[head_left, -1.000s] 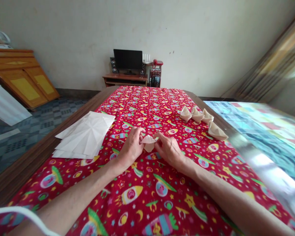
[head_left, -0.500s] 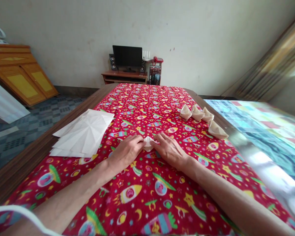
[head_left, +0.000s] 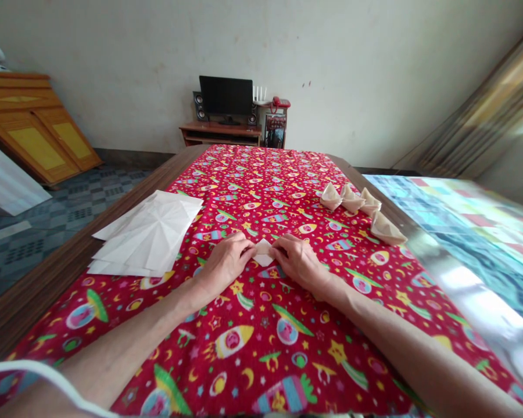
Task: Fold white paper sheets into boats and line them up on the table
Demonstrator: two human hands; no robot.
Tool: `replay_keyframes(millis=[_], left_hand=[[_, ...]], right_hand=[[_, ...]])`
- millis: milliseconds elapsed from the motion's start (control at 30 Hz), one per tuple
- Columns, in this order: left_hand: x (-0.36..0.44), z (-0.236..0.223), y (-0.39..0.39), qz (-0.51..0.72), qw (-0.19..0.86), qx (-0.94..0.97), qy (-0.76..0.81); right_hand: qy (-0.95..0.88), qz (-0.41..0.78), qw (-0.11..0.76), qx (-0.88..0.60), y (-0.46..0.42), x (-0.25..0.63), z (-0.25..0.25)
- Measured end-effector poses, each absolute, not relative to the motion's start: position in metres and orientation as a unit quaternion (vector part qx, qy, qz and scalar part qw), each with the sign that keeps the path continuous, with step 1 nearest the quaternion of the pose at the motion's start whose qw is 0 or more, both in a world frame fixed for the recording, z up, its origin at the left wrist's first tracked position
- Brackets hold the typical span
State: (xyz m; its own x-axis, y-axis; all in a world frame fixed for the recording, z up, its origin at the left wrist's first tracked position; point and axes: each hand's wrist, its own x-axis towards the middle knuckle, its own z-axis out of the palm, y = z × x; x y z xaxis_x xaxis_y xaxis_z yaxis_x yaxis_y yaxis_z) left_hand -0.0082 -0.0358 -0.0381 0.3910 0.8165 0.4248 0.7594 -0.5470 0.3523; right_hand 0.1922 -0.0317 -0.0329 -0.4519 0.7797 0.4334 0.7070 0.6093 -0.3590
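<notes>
A small folded white paper [head_left: 264, 253] lies at the middle of the table, pinched at both sides. My left hand [head_left: 230, 255] is closed on its left end, fingers curled. On the opposite end, my right hand [head_left: 300, 258] grips it between thumb and fingers. To the left rests a stack of creased paper sheets [head_left: 150, 232], fanned out a little. Several folded paper boats [head_left: 387, 227] stand in a row on the right. The parts of the paper under my fingertips are hidden.
A red patterned cloth [head_left: 283, 371] covers most of the wooden table [head_left: 35, 302]. A white cable [head_left: 47, 374] crosses the lower left corner. Beyond the far edge stand a monitor [head_left: 226, 97] and a red telephone [head_left: 279, 103]. A bed [head_left: 475, 232] is on the right.
Both hands have shifted slightly on the folded paper, and more of its flat middle shows between them. The view has tilted a little.
</notes>
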Motion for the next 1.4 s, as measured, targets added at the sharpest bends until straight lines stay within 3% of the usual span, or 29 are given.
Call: replay_keyframes(millis=[200,567,867,1200,1400], left_hand=[[-0.008,-0.035,-0.038,0.27,0.026,0.828,0.49],[-0.007,-0.038,-0.032,0.284,0.069,0.813,0.503],[-0.013,-0.037,-0.032,0.303,0.089,0.806,0.5],[-0.011,-0.034,-0.042,0.339,0.071,0.812,0.47],[0.006,-0.029,-0.046,0.363,0.038,0.799,0.478]], right_hand=[[-0.858,0.01,0.257,-0.445,-0.032,0.194,-0.036],[-0.843,0.022,0.236,-0.483,-0.028,0.186,-0.034],[-0.835,0.072,0.218,-0.5,-0.027,0.195,-0.03],[-0.771,0.16,0.32,-0.527,-0.031,0.189,-0.025],[-0.765,0.231,0.299,-0.521,-0.046,0.175,-0.019]])
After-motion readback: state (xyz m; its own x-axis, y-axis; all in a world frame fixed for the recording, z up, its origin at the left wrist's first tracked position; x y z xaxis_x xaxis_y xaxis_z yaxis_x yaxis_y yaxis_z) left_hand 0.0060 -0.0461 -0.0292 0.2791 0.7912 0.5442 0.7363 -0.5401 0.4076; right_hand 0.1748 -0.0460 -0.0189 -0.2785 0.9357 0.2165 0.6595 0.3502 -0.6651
